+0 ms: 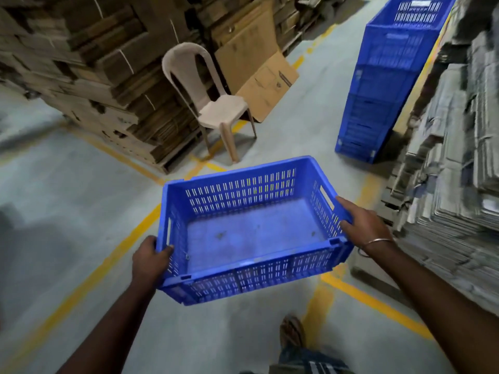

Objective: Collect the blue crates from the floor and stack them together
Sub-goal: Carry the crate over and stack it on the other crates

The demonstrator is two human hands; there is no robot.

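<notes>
Blue slotted plastic crate [253, 230], both hands gripping

Blue slotted crate [251, 228], blue crate stack [388, 76], beige chair [213, 103], yellow floor lines [89, 279].

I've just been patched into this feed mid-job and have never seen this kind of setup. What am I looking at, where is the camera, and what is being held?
There is no machine here: a person works with bare hands. The single picture comes from a wide-angle camera worn on their head, looking forward and down, so the two arms reaching in from the bottom are their own.

The left hand and the right hand each grip one short end of an empty blue crate, carried above the grey floor with its yellow lines.

Ahead to the right stands a tall stack of blue crates. A beige plastic chair stands in the middle, with piles of flattened cardboard on both sides. One foot shows at the bottom.
</notes>
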